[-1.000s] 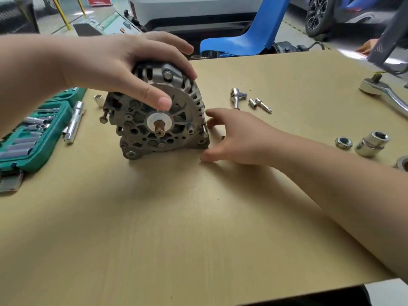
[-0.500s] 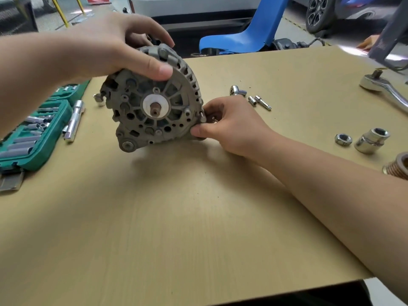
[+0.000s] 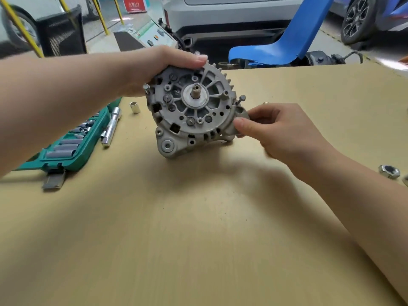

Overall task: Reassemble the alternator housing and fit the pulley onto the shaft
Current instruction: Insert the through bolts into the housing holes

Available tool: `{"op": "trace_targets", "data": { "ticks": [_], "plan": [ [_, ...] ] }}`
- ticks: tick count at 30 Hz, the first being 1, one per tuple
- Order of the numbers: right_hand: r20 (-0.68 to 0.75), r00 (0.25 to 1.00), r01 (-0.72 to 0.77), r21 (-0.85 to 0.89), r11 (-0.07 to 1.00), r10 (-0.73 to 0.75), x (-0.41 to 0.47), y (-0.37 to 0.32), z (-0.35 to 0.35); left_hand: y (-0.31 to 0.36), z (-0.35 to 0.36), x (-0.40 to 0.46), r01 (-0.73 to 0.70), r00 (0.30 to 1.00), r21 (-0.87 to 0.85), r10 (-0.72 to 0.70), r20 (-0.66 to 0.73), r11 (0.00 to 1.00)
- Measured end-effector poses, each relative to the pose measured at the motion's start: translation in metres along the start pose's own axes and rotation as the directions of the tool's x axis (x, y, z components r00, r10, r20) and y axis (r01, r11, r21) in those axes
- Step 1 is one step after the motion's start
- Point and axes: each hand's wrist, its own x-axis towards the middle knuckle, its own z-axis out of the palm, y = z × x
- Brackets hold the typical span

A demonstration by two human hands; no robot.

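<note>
At centre, the left hand wraps over the top far edge of the alternator, fingers curled round its finned rim, and holds it tipped toward the camera so that only its lower mounting ear meets the table. The right hand pinches the lug on the housing's right side between thumb and fingers, just under a bolt that stands proud of the casting. A second bolt head sticks out at the upper left, beside the left palm. The shaft juts bare from the hub, no pulley on it, and no pulley shows anywhere. Judging from the proud bolts, the housing halves are not yet drawn tight, so twisting or lifting by the lug could open the seam or cock one half against the other. Balanced on one ear, the unit could roll off it if either grip slackens, and the bare shaft could strike the table. To the left lie a loose socket, an extension bar and a green socket case; at the far right edge a nut sits well apart, easily knocked by the right forearm.
</note>
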Motion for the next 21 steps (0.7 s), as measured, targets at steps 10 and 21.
{"op": "trace_targets", "data": {
  "ticks": [10,21],
  "plan": [
    [0.121,0.993,0.038,-0.215,0.976,-0.013,-0.036,-0.005,-0.009,-0.006,0.007,-0.004,-0.055,0.998,-0.222,0.051,-0.022,0.973],
    [0.268,0.839,0.534,-0.238,0.812,-0.473,-0.048,0.01,0.02,-0.004,0.023,-0.018,-0.175,0.973,-0.135,0.15,-0.175,0.975]
  ]
}}
